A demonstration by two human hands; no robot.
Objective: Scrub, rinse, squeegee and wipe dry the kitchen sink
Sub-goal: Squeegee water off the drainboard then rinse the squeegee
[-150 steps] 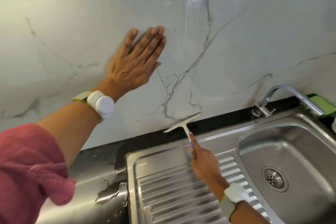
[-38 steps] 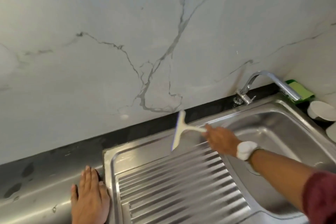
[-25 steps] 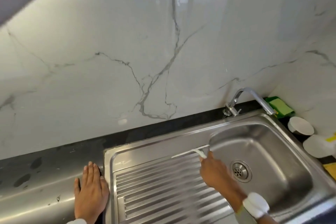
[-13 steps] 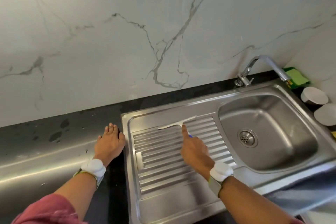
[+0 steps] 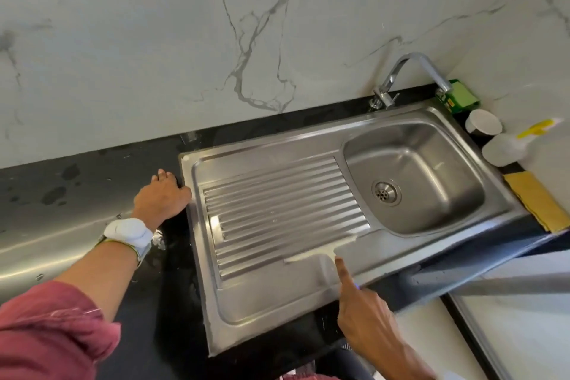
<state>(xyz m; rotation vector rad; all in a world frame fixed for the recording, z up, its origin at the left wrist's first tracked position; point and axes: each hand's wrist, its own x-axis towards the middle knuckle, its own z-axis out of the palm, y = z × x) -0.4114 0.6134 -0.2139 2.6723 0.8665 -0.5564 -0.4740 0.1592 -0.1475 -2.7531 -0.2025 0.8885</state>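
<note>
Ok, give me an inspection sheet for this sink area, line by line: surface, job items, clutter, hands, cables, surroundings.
Surface: black countertop with wet patches left of the sink.
Job's things: stainless sink with a ribbed drainboard and a bare basin; white squeegee with its blade at the drainboard's near edge; faucet with no water running.
Clutter: green sponge, two white round containers, yellow cloth, all right of the sink.
Hands: left hand rests on the counter at the sink's left rim; right hand holds the squeegee handle, index finger extended along it.
Cables: nothing seen.
Surroundings: marble-veined backsplash.
</note>
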